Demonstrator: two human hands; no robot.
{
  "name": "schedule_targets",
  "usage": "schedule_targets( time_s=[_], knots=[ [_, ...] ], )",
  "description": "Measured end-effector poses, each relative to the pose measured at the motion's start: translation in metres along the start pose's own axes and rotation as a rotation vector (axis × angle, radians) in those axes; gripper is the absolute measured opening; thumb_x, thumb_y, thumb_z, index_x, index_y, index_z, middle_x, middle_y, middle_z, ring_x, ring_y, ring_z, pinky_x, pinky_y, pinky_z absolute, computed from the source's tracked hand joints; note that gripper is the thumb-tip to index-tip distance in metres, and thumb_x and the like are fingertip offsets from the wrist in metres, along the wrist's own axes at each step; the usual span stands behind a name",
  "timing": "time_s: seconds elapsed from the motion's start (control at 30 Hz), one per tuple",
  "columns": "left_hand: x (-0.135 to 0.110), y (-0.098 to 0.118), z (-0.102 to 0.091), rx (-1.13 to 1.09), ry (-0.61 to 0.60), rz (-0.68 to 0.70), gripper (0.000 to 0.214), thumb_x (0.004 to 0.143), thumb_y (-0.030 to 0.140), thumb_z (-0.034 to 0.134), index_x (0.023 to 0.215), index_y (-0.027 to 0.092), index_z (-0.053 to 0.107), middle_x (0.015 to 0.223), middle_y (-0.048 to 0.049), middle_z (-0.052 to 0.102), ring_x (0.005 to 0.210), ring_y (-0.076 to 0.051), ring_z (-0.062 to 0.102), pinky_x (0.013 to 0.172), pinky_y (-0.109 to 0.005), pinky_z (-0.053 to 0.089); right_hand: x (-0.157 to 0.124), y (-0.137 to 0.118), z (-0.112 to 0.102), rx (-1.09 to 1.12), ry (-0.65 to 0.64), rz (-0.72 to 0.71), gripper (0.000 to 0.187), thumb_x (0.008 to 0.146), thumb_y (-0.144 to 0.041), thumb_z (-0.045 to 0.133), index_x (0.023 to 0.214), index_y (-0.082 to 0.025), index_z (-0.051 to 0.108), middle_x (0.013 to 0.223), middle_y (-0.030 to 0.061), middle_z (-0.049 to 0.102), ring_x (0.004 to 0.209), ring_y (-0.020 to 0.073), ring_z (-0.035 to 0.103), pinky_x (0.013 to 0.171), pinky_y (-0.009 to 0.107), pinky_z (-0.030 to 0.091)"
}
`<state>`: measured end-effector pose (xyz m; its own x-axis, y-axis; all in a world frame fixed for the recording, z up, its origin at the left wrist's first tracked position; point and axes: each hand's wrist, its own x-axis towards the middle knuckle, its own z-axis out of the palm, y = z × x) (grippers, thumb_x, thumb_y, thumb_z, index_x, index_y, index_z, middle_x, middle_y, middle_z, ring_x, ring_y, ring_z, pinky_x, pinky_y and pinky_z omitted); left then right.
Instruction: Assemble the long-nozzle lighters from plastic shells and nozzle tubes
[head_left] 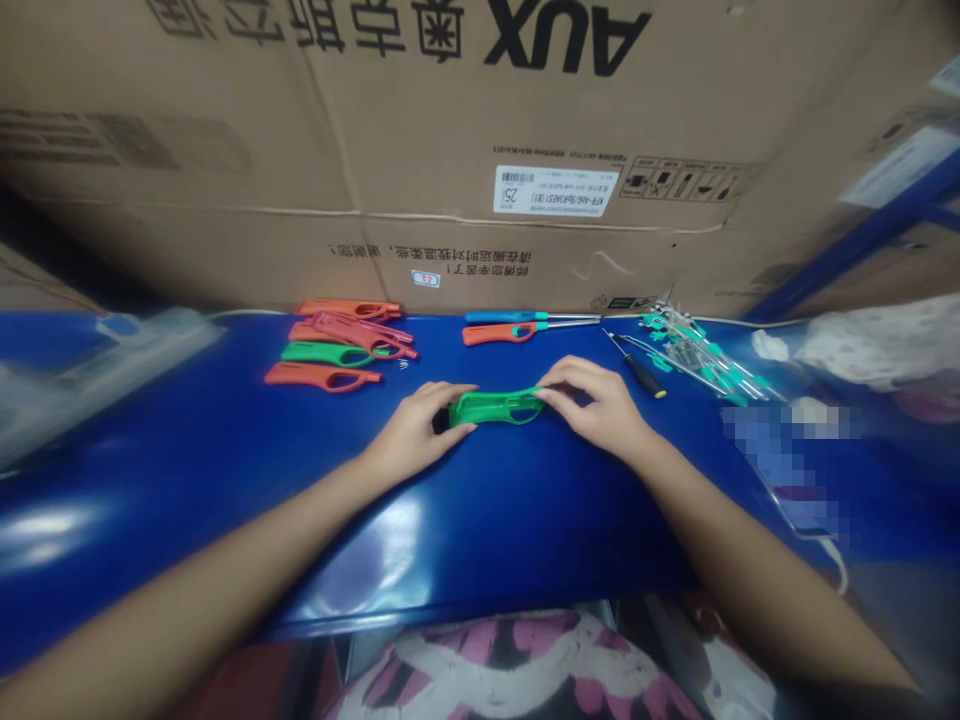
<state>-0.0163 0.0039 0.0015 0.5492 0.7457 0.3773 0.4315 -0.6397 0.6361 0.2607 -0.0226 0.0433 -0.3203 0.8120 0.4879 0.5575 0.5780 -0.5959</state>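
Observation:
A green plastic lighter-style handle shell (496,407) lies on the blue table (225,450) between my two hands. My left hand (417,428) grips its left end, fingers closed round it. My right hand (592,398) pinches its right end with thumb and fingertips. Both forearms rest on the table, reaching in from the near edge.
A pile of orange, pink and green handle shells (341,345) lies at the back left. Blue and orange long-nosed lighters (517,326) lie behind my hands. A black screwdriver (637,368) and several green-tipped metal rods (697,355) are at the right. Cardboard boxes (450,140) wall the back.

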Motion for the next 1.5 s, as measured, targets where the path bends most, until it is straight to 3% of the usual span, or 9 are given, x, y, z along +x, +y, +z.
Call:
schedule_targets(
  time_s=[0.07, 0.27, 0.43, 0.53, 0.63, 0.77, 1.0, 1.23, 1.5],
  knots=[
    [0.000, -0.001, 0.000, 0.000, 0.005, 0.001, 0.033, 0.089, 0.030, 0.069, 0.120, 0.020, 0.066, 0.115, -0.0096, 0.072, 0.105, -0.026, 0.065, 0.094, -0.045, 0.053, 0.000, -0.001, -0.002, 0.012, -0.020, 0.016, 0.021, 0.096, -0.036, 0.061, 0.085, -0.020, 0.069, 0.082, 0.0049, 0.067, 0.069, 0.0158, 0.059, 0.063, 0.029, 0.046],
    [-0.001, -0.003, 0.001, -0.024, -0.011, 0.016, 0.037, 0.089, 0.032, 0.072, 0.124, 0.022, 0.065, 0.118, -0.0090, 0.072, 0.108, -0.025, 0.065, 0.098, -0.044, 0.053, -0.006, 0.002, 0.003, -0.126, -0.425, 0.023, 0.016, 0.095, -0.032, 0.064, 0.085, -0.020, 0.068, 0.083, 0.0017, 0.064, 0.069, 0.0133, 0.057, 0.062, 0.026, 0.041],
    [0.001, 0.000, -0.007, 0.008, -0.033, 0.056, 0.044, 0.087, 0.039, 0.074, 0.127, 0.022, 0.064, 0.121, -0.0095, 0.070, 0.110, -0.024, 0.065, 0.098, -0.041, 0.053, -0.007, 0.000, 0.008, -0.237, -0.444, 0.036, 0.011, 0.095, -0.030, 0.063, 0.103, -0.023, 0.061, 0.105, 0.0035, 0.061, 0.072, 0.0128, 0.056, 0.064, 0.025, 0.043],
    [0.009, -0.001, -0.032, 0.157, -0.024, 0.098, 0.039, 0.093, 0.041, 0.066, 0.126, 0.021, 0.064, 0.120, -0.0090, 0.070, 0.111, -0.024, 0.063, 0.099, -0.041, 0.051, -0.007, -0.001, 0.006, -0.245, -0.448, 0.041, 0.020, 0.096, -0.032, 0.061, 0.114, -0.024, 0.059, 0.115, 0.0049, 0.060, 0.076, 0.0133, 0.059, 0.066, 0.026, 0.046],
    [0.016, -0.015, -0.067, 0.375, -0.014, 0.098, 0.026, 0.097, 0.035, 0.056, 0.110, 0.018, 0.071, 0.111, -0.0093, 0.072, 0.110, -0.026, 0.062, 0.102, -0.044, 0.047, -0.007, 0.000, 0.006, -0.261, -0.454, 0.029, 0.016, 0.098, -0.033, 0.057, 0.111, -0.024, 0.060, 0.112, 0.0043, 0.062, 0.080, 0.0150, 0.061, 0.069, 0.028, 0.046],
    [0.018, -0.042, -0.097, 0.529, 0.028, -0.015, 0.030, 0.094, 0.039, 0.056, 0.109, 0.018, 0.072, 0.114, -0.0112, 0.072, 0.110, -0.030, 0.061, 0.102, -0.048, 0.044, -0.008, 0.003, 0.007, -0.265, -0.469, 0.005, 0.014, 0.099, -0.031, 0.054, 0.108, -0.023, 0.062, 0.107, 0.0045, 0.064, 0.083, 0.0163, 0.063, 0.071, 0.029, 0.047],
    [0.020, -0.059, -0.092, 0.580, -0.007, -0.101, 0.046, 0.093, 0.041, 0.053, 0.132, 0.020, 0.062, 0.139, -0.0125, 0.061, 0.130, -0.033, 0.053, 0.110, -0.051, 0.037, -0.008, 0.004, 0.007, -0.284, -0.484, -0.016, 0.013, 0.099, -0.030, 0.054, 0.107, -0.023, 0.062, 0.105, 0.0046, 0.064, 0.082, 0.0167, 0.063, 0.070, 0.029, 0.047],
    [0.034, -0.066, -0.100, 0.545, -0.096, -0.037, 0.034, 0.094, 0.038, 0.050, 0.113, 0.021, 0.073, 0.122, -0.0108, 0.070, 0.113, -0.029, 0.063, 0.099, -0.044, 0.047, -0.009, 0.003, 0.007, -0.266, -0.490, -0.007, 0.014, 0.099, -0.033, 0.055, 0.106, -0.023, 0.062, 0.104, 0.0041, 0.065, 0.079, 0.0159, 0.062, 0.069, 0.028, 0.046],
    [0.037, -0.069, -0.118, 0.561, -0.063, -0.047, 0.037, 0.094, 0.041, 0.050, 0.112, 0.018, 0.072, 0.107, -0.0119, 0.072, 0.098, -0.027, 0.066, 0.090, -0.040, 0.050, -0.008, 0.005, 0.007, -0.245, -0.494, -0.002, 0.013, 0.099, -0.034, 0.056, 0.105, -0.023, 0.061, 0.102, 0.0034, 0.065, 0.078, 0.0154, 0.061, 0.069, 0.028, 0.045]
  ],
)
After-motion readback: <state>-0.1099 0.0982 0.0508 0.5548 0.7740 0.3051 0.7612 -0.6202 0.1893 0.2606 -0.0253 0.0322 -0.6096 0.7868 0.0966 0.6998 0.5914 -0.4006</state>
